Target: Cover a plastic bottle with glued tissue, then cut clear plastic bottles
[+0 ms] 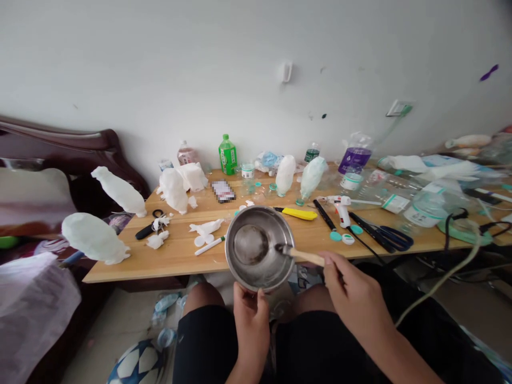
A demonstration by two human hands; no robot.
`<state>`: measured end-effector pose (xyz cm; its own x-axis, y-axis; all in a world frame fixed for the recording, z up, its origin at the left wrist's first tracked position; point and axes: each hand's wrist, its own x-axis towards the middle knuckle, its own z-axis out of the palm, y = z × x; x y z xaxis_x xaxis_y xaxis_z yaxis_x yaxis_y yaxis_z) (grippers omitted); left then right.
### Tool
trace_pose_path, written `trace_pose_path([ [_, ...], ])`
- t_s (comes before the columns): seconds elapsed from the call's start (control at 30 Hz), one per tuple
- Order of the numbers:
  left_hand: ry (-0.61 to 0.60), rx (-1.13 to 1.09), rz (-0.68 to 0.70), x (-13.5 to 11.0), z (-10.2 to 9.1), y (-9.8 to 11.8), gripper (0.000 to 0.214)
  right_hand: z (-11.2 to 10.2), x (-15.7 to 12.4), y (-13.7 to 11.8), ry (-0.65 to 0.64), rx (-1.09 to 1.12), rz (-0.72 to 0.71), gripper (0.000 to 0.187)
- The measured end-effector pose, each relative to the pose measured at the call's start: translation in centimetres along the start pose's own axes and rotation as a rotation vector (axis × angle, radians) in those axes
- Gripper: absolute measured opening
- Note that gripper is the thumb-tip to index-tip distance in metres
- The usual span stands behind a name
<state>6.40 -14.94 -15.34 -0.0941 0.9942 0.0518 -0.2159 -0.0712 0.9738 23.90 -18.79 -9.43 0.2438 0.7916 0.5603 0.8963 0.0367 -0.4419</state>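
My left hand [251,314] grips the near rim of a metal bowl [285,226], which is tilted toward me over the front edge of the table. A cloudy, wet-looking film coats the inside of the bowl. My right hand [352,290] is closed around the wooden handle of a brush [306,256]. The dark bristle end rests inside the bowl by its right wall. Just behind the bowl lies a yellow utility knife [298,214]. A white marker [210,246] is to its left.
White paper-covered shapes [96,238] stand on the left of the wooden table [152,265]. A glue gun [342,209], scissors [394,238] and clear plastic bottles [424,208] sit on the right. A green bottle [228,154] stands by the wall. A ball [136,365] is on the floor.
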Motion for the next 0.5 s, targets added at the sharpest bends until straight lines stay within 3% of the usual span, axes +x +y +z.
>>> trace_pose_path([
  [0.2,-0.041,-0.083,-0.049,2.0,0.8,0.6,0.022,2.2,2.6,-0.2,-0.194,0.056,0.136,0.035],
  [0.3,-0.034,-0.192,-0.122,3.5,1.3,0.7,0.027,2.6,2.3,-0.6,-0.073,0.084,0.26,0.036],
  [0.37,-0.079,-0.211,-0.161,4.7,1.1,1.1,0.03,2.9,0.5,0.4,0.072,0.181,0.366,0.034],
  [0.43,-0.231,-0.136,-0.171,5.6,0.1,1.5,0.031,3.7,-2.6,2.3,0.165,0.294,0.34,0.019],
  [0.5,-0.417,0.023,-0.166,5.7,-1.9,1.5,0.035,4.9,-6.6,4.6,0.035,0.292,0.198,0.015],
])
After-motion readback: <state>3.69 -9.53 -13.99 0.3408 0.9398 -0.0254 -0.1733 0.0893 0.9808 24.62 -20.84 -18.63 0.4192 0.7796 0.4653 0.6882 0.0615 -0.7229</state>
